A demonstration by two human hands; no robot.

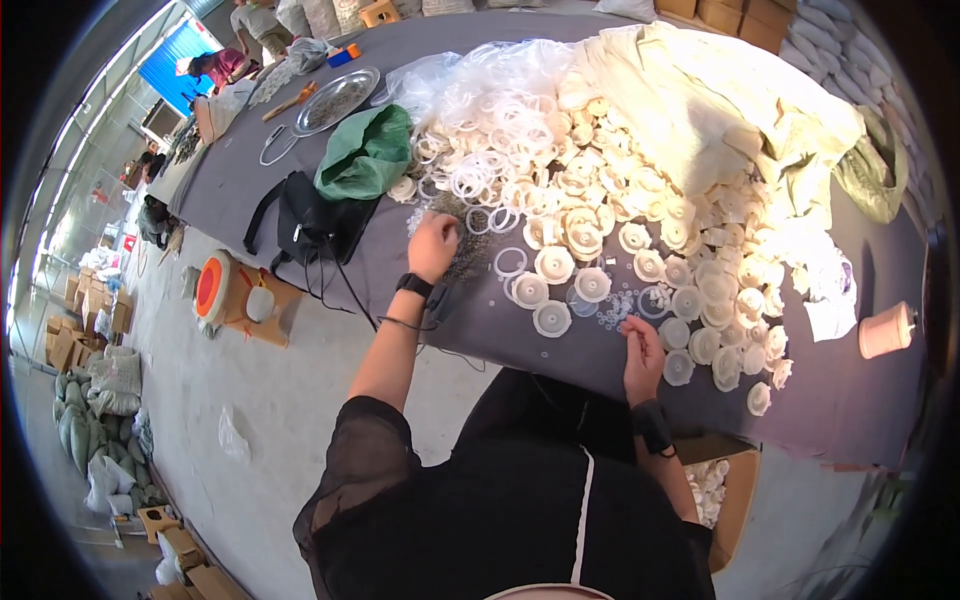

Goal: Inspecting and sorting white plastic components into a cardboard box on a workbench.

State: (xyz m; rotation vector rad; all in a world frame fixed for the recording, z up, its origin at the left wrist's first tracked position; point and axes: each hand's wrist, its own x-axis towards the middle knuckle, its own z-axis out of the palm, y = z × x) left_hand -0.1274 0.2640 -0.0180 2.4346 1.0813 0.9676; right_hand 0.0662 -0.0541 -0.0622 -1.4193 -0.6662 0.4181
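My left hand (435, 248) is at the edge of a heap of tiny dark metal parts (466, 240), its fingers curled together. Whatever is between them is too small to make out. My right hand (643, 355) is closed beside a scatter of small clear plastic pieces (617, 310), fingertips drawn together; its contents cannot be made out. Between the hands lie several round cream plastic caps (551, 318) and clear rings (510, 262). Beyond them spreads a large pile of cream round parts (585, 235) and white rings (475, 178). Each wrist wears a black band.
On the grey-covered table (480, 335) are a green bag (365, 152), a black bag (305, 220), a metal tray (338, 100), cream cloth (690, 110) and a thread spool (887, 331). A carton (738, 508) of white parts stands below, near my right arm. Other people are at far left.
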